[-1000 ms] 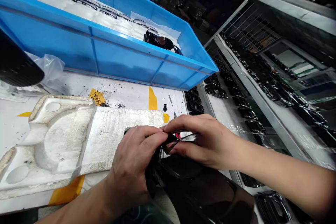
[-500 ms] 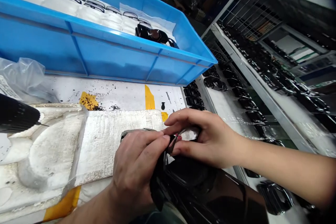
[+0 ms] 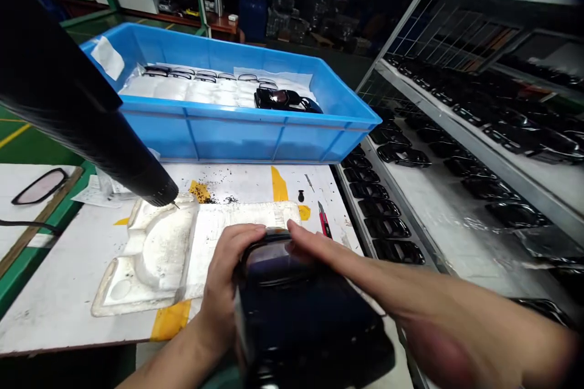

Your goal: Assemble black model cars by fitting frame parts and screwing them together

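Left hand (image 3: 228, 282) and right hand (image 3: 319, 253) grip a glossy black moulded shell (image 3: 292, 316) by its far edge, just beside the foam cradle (image 3: 155, 255); handling looks mid-step, and the next move calls for lowering it.

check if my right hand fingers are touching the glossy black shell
Touching. The head view shows the fingertips of the right hand resting on the upper rim of the glossy black plastic shell, with no gap, while the left hand grips its other side.

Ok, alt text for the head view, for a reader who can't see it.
The left hand and right hand hold a glossy black moulded part beside a white foam tray. Behind sits a blue crate holding similar parts; more line a shelf on the right.
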`<state>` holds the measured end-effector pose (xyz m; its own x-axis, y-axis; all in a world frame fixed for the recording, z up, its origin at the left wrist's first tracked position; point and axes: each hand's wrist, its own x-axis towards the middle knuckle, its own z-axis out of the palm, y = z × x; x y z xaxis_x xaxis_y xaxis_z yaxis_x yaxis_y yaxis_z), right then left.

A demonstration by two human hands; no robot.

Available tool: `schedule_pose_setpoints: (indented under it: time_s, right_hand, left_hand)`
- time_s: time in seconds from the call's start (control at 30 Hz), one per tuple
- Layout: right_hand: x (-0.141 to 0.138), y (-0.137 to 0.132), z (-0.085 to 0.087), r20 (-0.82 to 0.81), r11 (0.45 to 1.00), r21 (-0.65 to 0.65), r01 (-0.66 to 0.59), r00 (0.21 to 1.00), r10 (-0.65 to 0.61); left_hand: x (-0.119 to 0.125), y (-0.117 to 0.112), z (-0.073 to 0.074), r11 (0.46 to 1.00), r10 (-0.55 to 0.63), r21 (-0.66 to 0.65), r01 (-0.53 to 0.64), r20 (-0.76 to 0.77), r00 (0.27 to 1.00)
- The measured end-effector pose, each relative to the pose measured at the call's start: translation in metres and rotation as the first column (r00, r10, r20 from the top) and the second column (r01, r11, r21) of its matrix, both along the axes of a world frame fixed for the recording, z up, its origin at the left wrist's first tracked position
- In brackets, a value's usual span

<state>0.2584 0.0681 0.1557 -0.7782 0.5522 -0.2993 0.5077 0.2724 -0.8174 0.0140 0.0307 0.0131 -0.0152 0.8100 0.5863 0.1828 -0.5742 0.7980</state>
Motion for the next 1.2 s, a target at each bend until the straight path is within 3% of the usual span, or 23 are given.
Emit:
schedule_pose_setpoints:
  time_s: [0.1,0.3,0.5,0.63,0.73,0.87,0.97,1.07,1.2]
  right_hand:
    - [-0.002,-0.010,-0.008,-0.083,1.000,-0.028,-0.004,0.997,0.002]
    - [-0.014,0.012,-0.038,-0.010,0.958,-0.120,0.259,0.965,-0.262]
    - [-0.036,0.039,-0.063,0.003,0.975,-0.210,0.072,0.997,-0.073]
    - [-0.044,0.046,-0.073,-0.094,0.947,-0.316,-0.053,0.995,0.025]
    - [-0.044,0.046,-0.077,-0.197,0.932,-0.353,-0.080,0.980,0.009]
    - [-0.041,0.051,-0.078,-0.184,0.979,-0.198,-0.040,0.983,0.003]
    - [-0.043,0.058,-0.084,-0.191,0.986,-0.166,-0.029,0.982,-0.003]
    - [-0.051,0.059,-0.096,-0.324,0.953,-0.302,-0.029,0.943,-0.074]
    - [-0.056,0.057,-0.102,-0.420,0.851,-0.522,-0.058,0.886,-0.197]
  left_hand:
    - [-0.005,-0.002,-0.003,1.000,-0.017,-0.002,0.017,-0.013,1.000]
    - [-0.011,-0.012,-0.006,0.997,-0.078,-0.017,0.077,-0.049,0.996]
    - [-0.014,-0.020,-0.011,0.994,-0.104,0.027,0.108,-0.115,0.988]
    - [-0.016,-0.026,-0.014,0.990,-0.115,0.062,0.126,-0.159,0.981]
    - [-0.020,-0.033,-0.015,0.993,-0.114,0.005,0.118,-0.227,0.967]
    - [-0.025,-0.048,-0.009,0.991,-0.055,-0.133,0.000,-0.410,0.910]
    - [-0.027,-0.053,-0.001,0.992,-0.087,-0.121,0.037,-0.437,0.895]
    - [-0.026,-0.042,0.004,0.989,-0.145,-0.079,0.125,-0.342,0.929]
    - [-0.024,-0.014,0.006,0.983,-0.183,-0.039,0.179,-0.171,0.968]
